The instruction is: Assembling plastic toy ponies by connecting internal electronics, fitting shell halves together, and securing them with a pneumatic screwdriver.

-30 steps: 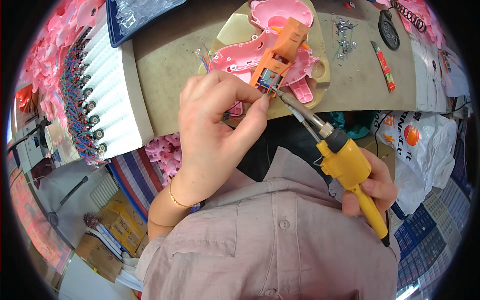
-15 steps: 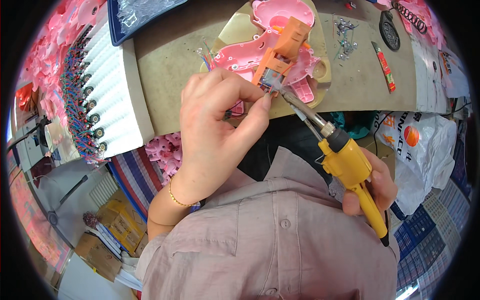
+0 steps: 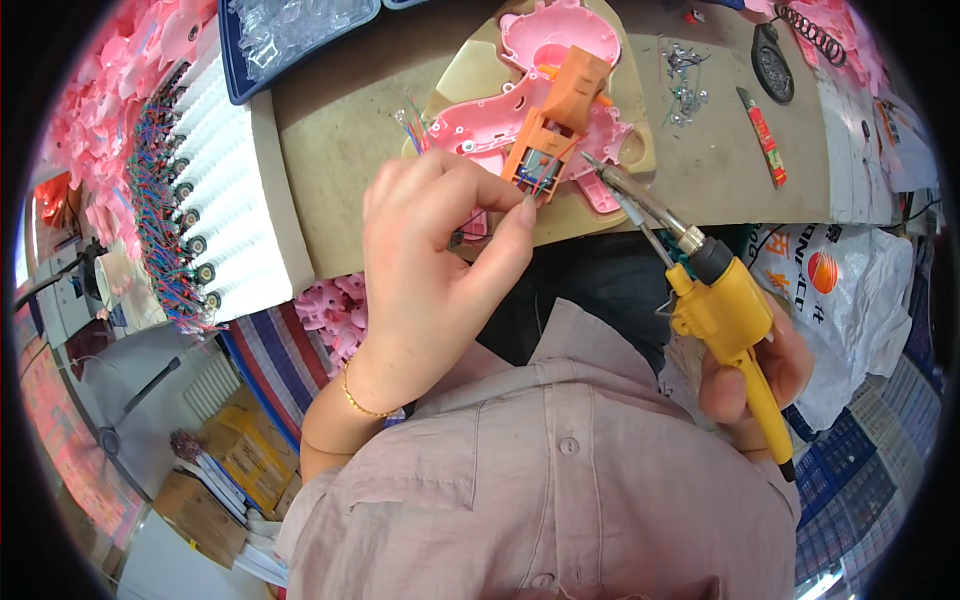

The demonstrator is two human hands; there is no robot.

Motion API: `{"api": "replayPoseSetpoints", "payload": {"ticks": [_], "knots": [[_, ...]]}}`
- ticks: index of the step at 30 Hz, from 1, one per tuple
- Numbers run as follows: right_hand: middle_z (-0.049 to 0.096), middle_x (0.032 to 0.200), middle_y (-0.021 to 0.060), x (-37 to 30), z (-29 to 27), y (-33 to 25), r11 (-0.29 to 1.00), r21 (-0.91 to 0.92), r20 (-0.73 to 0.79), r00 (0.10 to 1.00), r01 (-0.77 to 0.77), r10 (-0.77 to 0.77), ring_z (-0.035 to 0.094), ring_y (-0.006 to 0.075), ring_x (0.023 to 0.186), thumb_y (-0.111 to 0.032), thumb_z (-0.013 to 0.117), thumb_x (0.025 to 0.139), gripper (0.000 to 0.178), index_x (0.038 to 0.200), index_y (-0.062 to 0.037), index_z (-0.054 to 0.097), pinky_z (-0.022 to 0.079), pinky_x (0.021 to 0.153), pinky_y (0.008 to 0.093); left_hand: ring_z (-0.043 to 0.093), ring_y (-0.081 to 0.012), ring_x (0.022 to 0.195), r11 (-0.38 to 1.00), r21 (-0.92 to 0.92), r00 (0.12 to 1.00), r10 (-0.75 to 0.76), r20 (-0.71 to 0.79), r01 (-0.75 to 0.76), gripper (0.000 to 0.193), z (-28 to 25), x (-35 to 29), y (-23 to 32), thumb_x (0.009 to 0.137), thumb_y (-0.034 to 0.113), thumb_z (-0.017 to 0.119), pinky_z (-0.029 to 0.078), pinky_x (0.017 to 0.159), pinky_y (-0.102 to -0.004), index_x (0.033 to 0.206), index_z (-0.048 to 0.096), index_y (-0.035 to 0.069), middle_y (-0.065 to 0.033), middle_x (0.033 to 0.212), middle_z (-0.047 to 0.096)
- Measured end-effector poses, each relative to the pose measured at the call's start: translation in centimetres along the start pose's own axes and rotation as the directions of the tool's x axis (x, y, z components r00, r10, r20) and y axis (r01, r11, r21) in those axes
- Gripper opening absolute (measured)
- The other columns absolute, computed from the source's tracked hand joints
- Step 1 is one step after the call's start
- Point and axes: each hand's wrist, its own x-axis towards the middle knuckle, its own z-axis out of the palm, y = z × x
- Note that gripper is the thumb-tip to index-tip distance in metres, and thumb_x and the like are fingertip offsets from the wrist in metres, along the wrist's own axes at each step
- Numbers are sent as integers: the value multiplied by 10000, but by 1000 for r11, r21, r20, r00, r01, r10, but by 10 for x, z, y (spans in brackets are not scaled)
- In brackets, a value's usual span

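Observation:
My left hand (image 3: 435, 225) is closed in a pinch, its thumb and forefinger together on a thin wire (image 3: 539, 190) at the near end of an orange plastic gearbox (image 3: 575, 95). A small metal motor (image 3: 541, 163) shows in the gearbox's open frame. The gearbox lies over a pink plastic shell half (image 3: 490, 112), which rests in a beige fixture (image 3: 640, 170). My right hand (image 3: 770, 370) is wrapped round the grip of a yellow soldering gun (image 3: 728, 312) with a solder feed tube. Its tip is right of the gearbox, apart from the motor and wire.
On the left, a white ribbed tray (image 3: 235, 190) carries several motors with coloured wires beside heaped pink parts (image 3: 100, 90). A blue tray (image 3: 300, 30) of clear pieces stands behind. Loose screws (image 3: 685, 85), a red-green cutter knife (image 3: 763, 138) and a black oval object (image 3: 770, 65) lie right.
The soldering gun has drawn back to the right, its tip leaving the motor end of the gearbox. My left hand keeps its pinch there. The whole view has shifted slightly.

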Motion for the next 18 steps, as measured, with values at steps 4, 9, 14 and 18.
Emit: {"api": "replayPoseSetpoints", "payload": {"ticks": [4, 9, 14, 18], "knots": [[494, 1264, 271, -11, -17, -16, 969, -130, -181, 966, -211, 186, 535, 334, 1146, -316, 673, 857, 632, 1315, -22, 353, 436, 977, 430, 561, -229, 804, 949, 170, 925, 299, -235, -264, 167, -3, -5, 3, 700, 8, 725, 431, 720, -325, 844, 661, 63, -76, 854, 609], [523, 1217, 226, 1, -34, -1, 925, -281, -555, 830, -254, 59, 561, 320, 1106, -238, 590, 855, 535, 1277, 32, 403, 466, 959, 437, 623, -156, 757, 867, -474, 969, -226, -101, 153, 247, -27, -1, 22, 803, -60, 652, 499, 690, -264, 1041, 664, 5, -112, 886, 626], [548, 1174, 236, 13, -49, 2, 923, -159, -674, 721, -350, 158, 609, 293, 1012, -179, 537, 855, 500, 1279, 47, 397, 539, 803, 361, 571, -211, 787, 964, 147, 974, 226, -21, -221, 219, -30, 20, 32, 712, 53, 737, 438, 700, -305, 926, 688, 57, -69, 862, 614], [537, 1197, 229, 10, -53, 5, 947, -160, -689, 719, -279, 96, 613, 278, 984, -181, 534, 876, 481, 1273, 55, 398, 531, 780, 342, 517, -247, 919, 854, 396, 941, 315, 123, -337, 413, -6, 17, 43, 643, 333, 769, 361, 813, -371, 960, 658, 94, -38, 975, 562]]}}
